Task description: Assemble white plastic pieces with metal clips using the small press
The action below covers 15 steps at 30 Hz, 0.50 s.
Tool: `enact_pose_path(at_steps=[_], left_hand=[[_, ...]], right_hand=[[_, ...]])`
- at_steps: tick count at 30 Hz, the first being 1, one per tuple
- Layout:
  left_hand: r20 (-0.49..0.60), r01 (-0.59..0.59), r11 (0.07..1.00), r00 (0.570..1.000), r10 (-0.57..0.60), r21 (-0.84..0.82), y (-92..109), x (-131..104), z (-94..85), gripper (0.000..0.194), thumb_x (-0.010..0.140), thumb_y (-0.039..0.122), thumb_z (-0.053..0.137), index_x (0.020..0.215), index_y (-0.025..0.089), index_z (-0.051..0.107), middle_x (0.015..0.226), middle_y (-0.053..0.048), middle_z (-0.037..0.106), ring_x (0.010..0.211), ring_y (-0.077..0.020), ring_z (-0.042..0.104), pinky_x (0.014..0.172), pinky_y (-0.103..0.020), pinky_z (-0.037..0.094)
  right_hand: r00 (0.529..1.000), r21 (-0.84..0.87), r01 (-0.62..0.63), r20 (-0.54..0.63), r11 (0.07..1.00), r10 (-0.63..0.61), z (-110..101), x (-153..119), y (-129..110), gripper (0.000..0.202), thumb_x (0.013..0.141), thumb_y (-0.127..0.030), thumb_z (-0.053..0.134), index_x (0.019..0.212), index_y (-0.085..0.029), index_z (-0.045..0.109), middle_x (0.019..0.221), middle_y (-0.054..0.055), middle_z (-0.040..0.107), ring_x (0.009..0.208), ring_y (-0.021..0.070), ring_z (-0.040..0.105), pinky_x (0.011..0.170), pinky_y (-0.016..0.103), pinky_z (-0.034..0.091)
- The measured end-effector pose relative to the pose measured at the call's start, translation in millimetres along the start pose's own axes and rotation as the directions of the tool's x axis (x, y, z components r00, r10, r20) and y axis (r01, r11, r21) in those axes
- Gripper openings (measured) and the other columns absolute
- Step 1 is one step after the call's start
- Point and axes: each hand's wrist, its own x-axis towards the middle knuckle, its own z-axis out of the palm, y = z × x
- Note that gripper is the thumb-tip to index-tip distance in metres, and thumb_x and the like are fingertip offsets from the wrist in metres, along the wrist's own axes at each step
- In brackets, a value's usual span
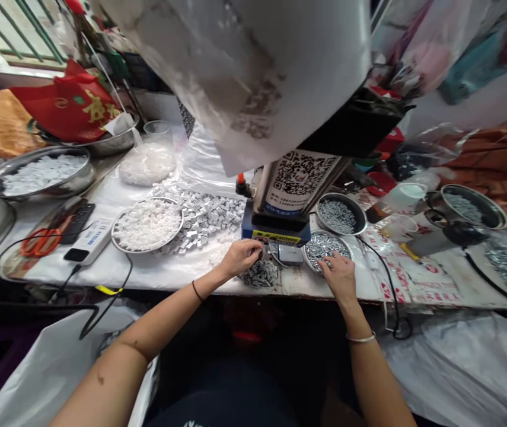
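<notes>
My left hand (241,258) is at the front of a blue press machine (275,228), its thumb and fingers pinched together; what it holds, if anything, is too small to name. Below and beside it lies a pile of small dark metal parts (260,274). My right hand (338,273) reaches into a round metal bowl of silvery screw-like pieces (327,244). Its fingertips are bent close together on the pieces, and whether one is gripped is hidden. Between my hands sits a small grey metal block (290,254) at the machine's base.
A bowl of white pieces (147,225) and a heap of small white blocks (209,216) lie left. Farther left are orange scissors (42,242) and a power strip (88,242). Another bowl of metal pieces (337,214) stands behind right. Cables hang over the table's front edge.
</notes>
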Motion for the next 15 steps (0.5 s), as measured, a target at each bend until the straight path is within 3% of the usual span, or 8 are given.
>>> enact_pose_path(at_steps=[4,8,15], left_hand=[[-0.010,-0.047,0.997,0.999,0.048,0.056,-1,-5,2.3,0.012,0.080,0.016,0.055,0.085,0.016,0.066,0.084,-0.005,0.071,0.078,-0.0146,0.066,0.076,-0.025,0.052],[-0.032,-0.069,0.994,0.997,0.072,0.087,0,-10,9.2,0.017,0.086,0.020,0.050,0.091,0.016,0.065,0.090,-0.006,0.071,0.084,-0.0152,0.067,0.079,-0.025,0.052],[0.003,0.063,0.993,0.998,-0.064,0.103,-3,-8,11.6,0.019,0.085,0.028,0.052,0.090,0.019,0.068,0.091,-0.003,0.073,0.083,-0.0165,0.069,0.077,-0.024,0.053]], right_hand=[[0.992,0.215,-0.123,0.037,0.969,0.117,-13,16,2,0.038,0.081,-0.049,0.050,0.087,-0.019,0.072,0.109,0.013,0.066,0.103,0.0276,0.057,0.090,0.045,0.043],[0.958,0.399,-0.275,0.040,0.875,0.283,-22,40,12,0.034,0.076,-0.047,0.055,0.087,-0.019,0.072,0.108,0.011,0.068,0.103,0.0261,0.060,0.095,0.041,0.042],[0.911,0.438,-0.371,0.003,0.819,0.411,-35,56,65,0.035,0.072,-0.046,0.055,0.084,-0.018,0.072,0.090,0.008,0.073,0.085,0.0240,0.065,0.084,0.038,0.048]])
